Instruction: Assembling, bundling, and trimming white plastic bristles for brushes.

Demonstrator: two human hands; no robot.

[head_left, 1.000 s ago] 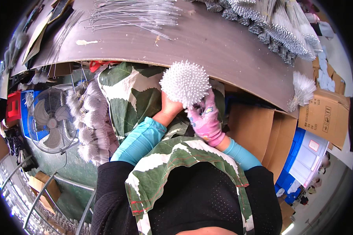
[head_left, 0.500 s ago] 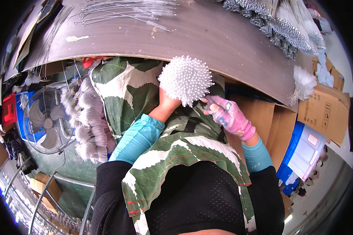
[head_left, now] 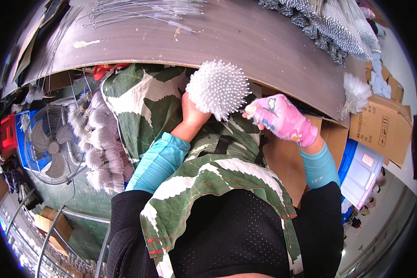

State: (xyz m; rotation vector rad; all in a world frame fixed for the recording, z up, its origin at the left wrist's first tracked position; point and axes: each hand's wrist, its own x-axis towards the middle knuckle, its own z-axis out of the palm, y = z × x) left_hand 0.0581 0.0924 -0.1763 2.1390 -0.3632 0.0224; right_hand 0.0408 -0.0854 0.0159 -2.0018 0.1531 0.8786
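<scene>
My left hand [head_left: 193, 113], bare below a turquoise sleeve, is closed round a bundle of white-tipped brushes [head_left: 218, 89]. The bundle faces me end-on as a dense, round, spiky head in front of the table edge. Its lower part and most of my left fingers are hidden behind it. Just right of the bundle, my right hand [head_left: 282, 119] wears a pink flowered glove with bare fingertips. Its fingers are curled in with the thumb pressed toward them. Whatever they pinch is too small to make out.
Loose wire brushes [head_left: 143, 13] lie on the brown table [head_left: 171, 46]. Several brush bundles [head_left: 329, 28] are heaped at its far right, with another bundle [head_left: 355, 95] near the right edge. Cartons [head_left: 380, 125] stand right; a fan [head_left: 54, 146] and hanging brushes [head_left: 99, 134] are left.
My right hand has moved right and slightly up, its wrist turning and the fingers curling more. The bundle in my left hand stays nearly in place. The whole view has shifted slightly.
</scene>
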